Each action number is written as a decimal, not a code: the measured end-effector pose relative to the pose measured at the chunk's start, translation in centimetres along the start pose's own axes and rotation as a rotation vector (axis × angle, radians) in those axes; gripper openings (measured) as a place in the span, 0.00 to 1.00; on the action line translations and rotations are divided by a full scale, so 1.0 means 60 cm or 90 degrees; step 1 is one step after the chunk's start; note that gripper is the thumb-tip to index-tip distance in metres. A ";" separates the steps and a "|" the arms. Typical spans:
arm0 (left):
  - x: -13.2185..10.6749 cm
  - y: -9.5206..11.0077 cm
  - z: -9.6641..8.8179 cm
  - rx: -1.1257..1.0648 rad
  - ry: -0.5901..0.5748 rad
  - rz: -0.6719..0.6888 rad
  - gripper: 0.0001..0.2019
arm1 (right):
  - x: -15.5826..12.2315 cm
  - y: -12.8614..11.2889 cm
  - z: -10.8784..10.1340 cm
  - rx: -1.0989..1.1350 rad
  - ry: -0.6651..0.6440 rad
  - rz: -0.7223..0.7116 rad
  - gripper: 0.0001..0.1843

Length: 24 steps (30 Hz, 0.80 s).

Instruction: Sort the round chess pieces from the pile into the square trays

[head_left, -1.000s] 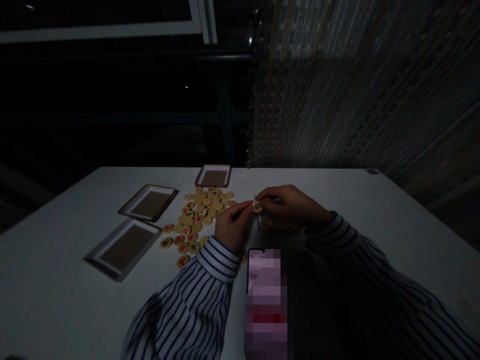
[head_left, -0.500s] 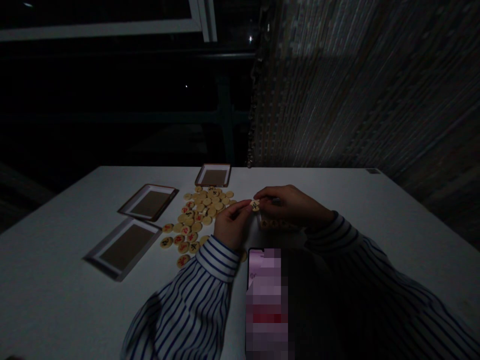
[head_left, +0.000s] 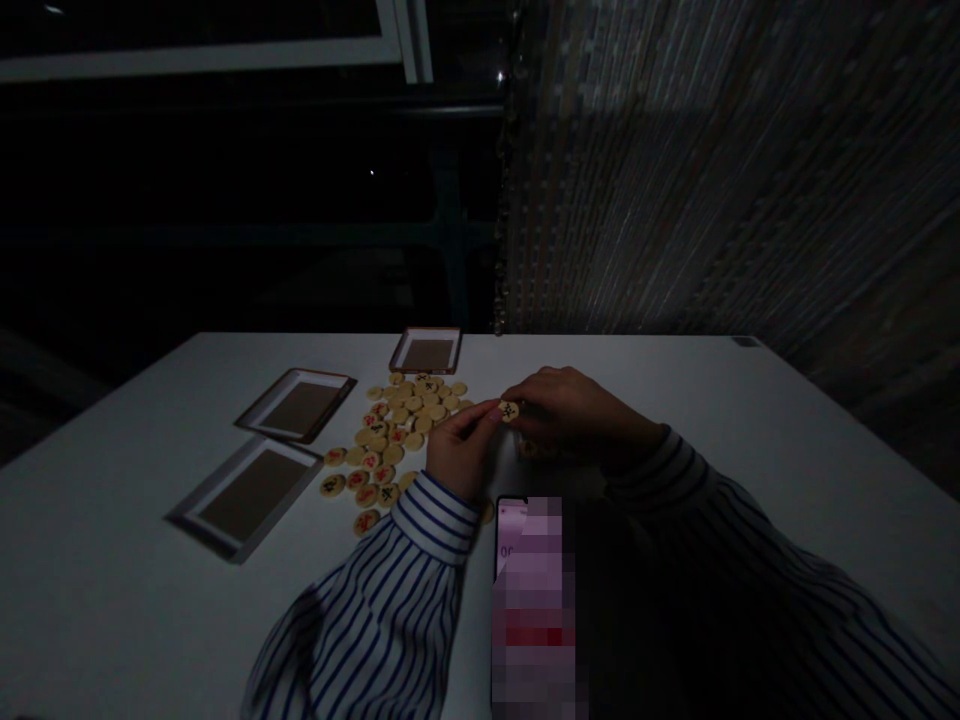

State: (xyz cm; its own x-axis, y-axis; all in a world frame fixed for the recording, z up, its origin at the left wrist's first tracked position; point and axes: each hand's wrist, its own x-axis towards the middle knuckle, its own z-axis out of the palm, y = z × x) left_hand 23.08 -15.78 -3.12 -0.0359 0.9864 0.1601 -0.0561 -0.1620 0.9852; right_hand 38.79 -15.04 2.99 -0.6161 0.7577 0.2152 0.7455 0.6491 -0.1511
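Observation:
My left hand [head_left: 459,448] and my right hand [head_left: 571,410] meet above the white table [head_left: 112,560], fingertips pinched together on one round yellow game piece [head_left: 509,410] with a dark mark on its face. Both wrists wear blue-and-white striped sleeves. Under my right hand lies a row of similar pieces [head_left: 534,448], mostly hidden. To the left of my hands spreads a loose pile of yellow discs [head_left: 397,430] with red or black marks.
Three shallow brown-lined trays lie on the table: one near left [head_left: 247,495], one further back [head_left: 298,404], a small one behind the pile [head_left: 427,351]. A lit phone [head_left: 529,600] stands close to me. A woven blind [head_left: 712,170] hangs behind the table.
Both hands have lifted slightly and shifted a little left and away with the piece; my right hand now covers more of the row beneath it.

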 end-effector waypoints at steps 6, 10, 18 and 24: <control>0.000 -0.001 0.001 -0.002 0.001 0.002 0.12 | -0.001 -0.004 -0.001 -0.040 0.011 -0.001 0.15; 0.002 -0.008 -0.001 0.027 -0.007 0.012 0.12 | -0.001 -0.001 -0.005 -0.060 0.011 0.008 0.15; 0.002 -0.045 -0.001 0.277 -0.063 0.081 0.13 | -0.007 0.015 -0.014 -0.097 -0.016 0.050 0.17; -0.003 -0.043 -0.002 0.543 -0.165 0.204 0.17 | -0.009 0.020 -0.013 -0.108 -0.060 0.075 0.18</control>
State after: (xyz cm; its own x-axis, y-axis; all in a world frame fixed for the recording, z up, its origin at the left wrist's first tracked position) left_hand 23.12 -15.53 -5.69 0.3048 0.8901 0.3390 0.6696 -0.4533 0.5883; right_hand 40.21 -14.74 3.45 -0.5375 0.8355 0.1137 0.8408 0.5414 -0.0036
